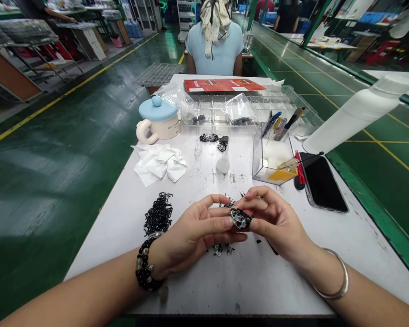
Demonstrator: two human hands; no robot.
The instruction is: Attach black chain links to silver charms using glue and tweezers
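Observation:
Between my two hands is a small black and silver part (240, 218) with an openwork shape; its exact kind does not show. My left hand (204, 223) pinches it from the left between thumb and fingers. From the right, my right hand (276, 218) has its thumb and fingertips closed on the same part. Beneath the hands, more small black and silver pieces (224, 249) lie on the white table (116, 254), partly hidden. Left of my left hand is a pile of small curved black pieces (158, 213). Two black and silver clusters (209, 137) lie farther back.
A lidded mug (160, 120) and crumpled white tissue (161, 163) stand back left. On the right are a clear pen box (271, 156), a phone (323, 181) and a leaning white bottle (354, 116). Clear compartment trays (272, 106) line the back. A person (214, 41) sits beyond.

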